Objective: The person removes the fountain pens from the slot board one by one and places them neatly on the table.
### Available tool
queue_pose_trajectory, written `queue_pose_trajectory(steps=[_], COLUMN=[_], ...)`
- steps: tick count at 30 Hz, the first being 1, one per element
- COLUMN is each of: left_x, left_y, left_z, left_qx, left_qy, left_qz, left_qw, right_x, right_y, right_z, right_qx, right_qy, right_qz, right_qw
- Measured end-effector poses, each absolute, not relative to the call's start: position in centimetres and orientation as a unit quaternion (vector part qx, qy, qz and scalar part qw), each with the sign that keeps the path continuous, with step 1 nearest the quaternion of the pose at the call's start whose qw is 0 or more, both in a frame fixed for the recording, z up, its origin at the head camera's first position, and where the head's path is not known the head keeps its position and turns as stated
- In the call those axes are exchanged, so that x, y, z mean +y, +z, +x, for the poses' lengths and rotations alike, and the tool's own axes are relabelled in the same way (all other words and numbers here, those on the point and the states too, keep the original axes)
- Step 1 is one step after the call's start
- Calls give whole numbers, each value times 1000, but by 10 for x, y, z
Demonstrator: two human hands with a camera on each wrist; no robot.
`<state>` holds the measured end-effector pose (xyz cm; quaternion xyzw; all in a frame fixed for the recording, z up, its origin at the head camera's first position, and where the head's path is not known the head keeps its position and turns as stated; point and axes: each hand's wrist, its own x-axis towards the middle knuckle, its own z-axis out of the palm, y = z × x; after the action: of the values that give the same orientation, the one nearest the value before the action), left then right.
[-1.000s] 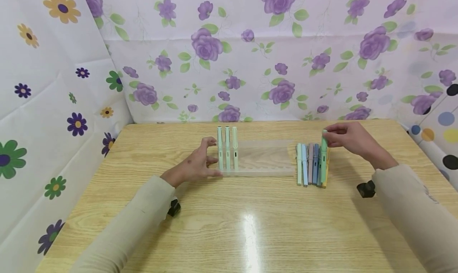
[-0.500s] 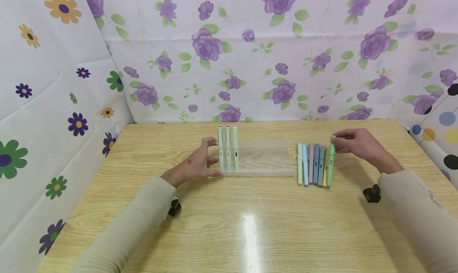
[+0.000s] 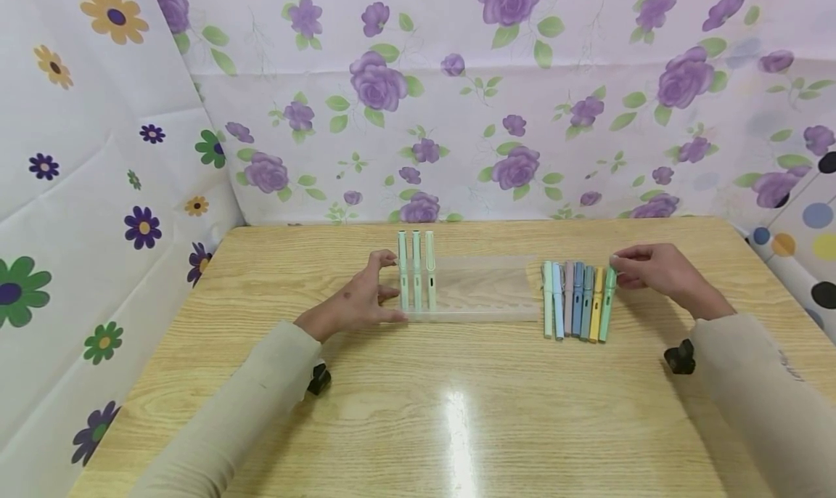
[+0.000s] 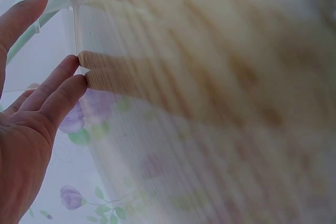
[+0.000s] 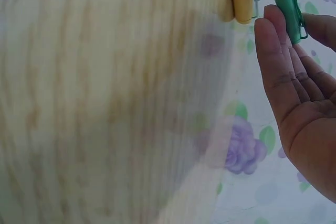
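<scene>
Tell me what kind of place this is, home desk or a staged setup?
Probably a staged tabletop recording booth, not a lived-in desk. Floral cloth screens the wooden table on three sides; on it only a clear pen rack and a neat row of pens, the right hand holding the green pen.

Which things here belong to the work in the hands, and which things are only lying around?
In use:
- green pen, top end pinched by the right hand
- row of pens beside it
- clear pen rack, touched by the left hand
- three pale green pens standing in the rack

Only lying around:
- wooden table
- flowered cloth backdrop
</scene>
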<state>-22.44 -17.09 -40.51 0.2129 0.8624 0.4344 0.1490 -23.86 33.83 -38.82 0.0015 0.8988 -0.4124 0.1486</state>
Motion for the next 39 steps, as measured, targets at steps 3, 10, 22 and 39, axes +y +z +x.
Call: queue_pose_trajectory(steps=[3,10,22,39], left_x=[-171,-171,-171,-172], left_y=[-406,-406,-405,-404], left_z=[-225,-225,-225,-223], left_qx=[862,862,865,868], left_qy=[435,434,431,426], left_qz=[213,217,212,213], left_qw=[149,146,143,142], right_x=[340,339,335,341], right_y=[-393,-397,-399,-388], right_z=[-240,-242,-248,-246], right_qx=[894,890,894,893], right_qy=[-421,-425,-404,-415], right_qz=[7,11,33,21], right_qw=[152,167,191,172])
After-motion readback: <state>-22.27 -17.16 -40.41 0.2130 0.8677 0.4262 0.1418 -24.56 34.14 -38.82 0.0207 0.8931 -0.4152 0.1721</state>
